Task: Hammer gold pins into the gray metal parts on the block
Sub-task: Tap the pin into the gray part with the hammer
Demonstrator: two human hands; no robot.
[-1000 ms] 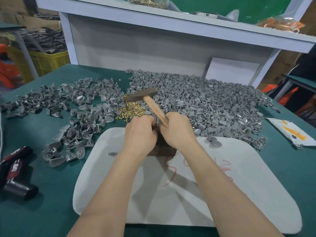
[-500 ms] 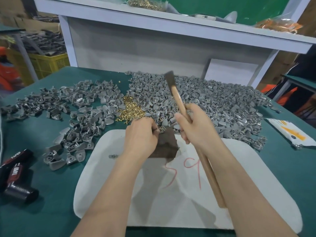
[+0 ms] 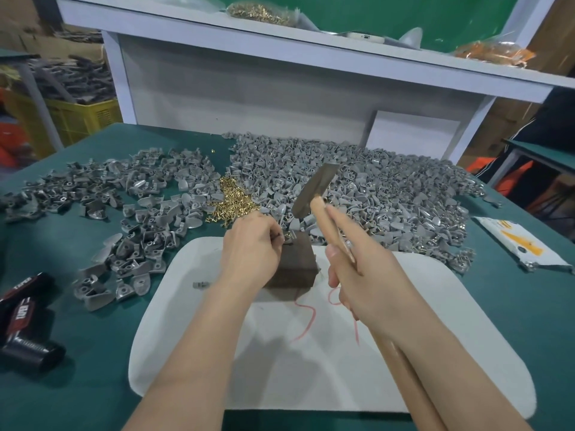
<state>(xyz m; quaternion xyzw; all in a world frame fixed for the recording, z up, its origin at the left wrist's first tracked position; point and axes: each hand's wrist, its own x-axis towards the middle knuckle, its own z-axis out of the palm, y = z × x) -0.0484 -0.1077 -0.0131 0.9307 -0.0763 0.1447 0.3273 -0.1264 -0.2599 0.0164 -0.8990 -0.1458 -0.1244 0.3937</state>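
Hammer: a second ago your hammer (image 3: 314,191) lay low across the block. Half a second ago you had it lifted high. Now its head is lower again and blurred, tilted above and just behind the block (image 3: 295,264).
Right hand: your right hand (image 3: 367,275) is clenched round the wooden handle with the forefinger laid along it. It has drawn away from the left hand, to the right of the block.
Left hand: your left hand (image 3: 252,248) has not moved. Its fingertips pinch at the block's top left corner.
Gray metal part: the gray metal part (image 3: 290,241) sits on top of the block under those fingertips and shows a gold glint. It is too small to tell how deep the pin stands.
Block: it stays put on the white mat (image 3: 311,353), near the mat's far edge.
Gold pins: the heap of gold pins (image 3: 233,200) lies on the worktop (image 3: 77,384) just beyond your left hand, between two spreads of loose gray parts (image 3: 389,194).
Meaning: the set-up looks done and a downstroke looks under way, so this part's pin is about to be struck.
Risk: your fingertips are right beside the strike point, so a slanted blow could catch them or bend the pin.
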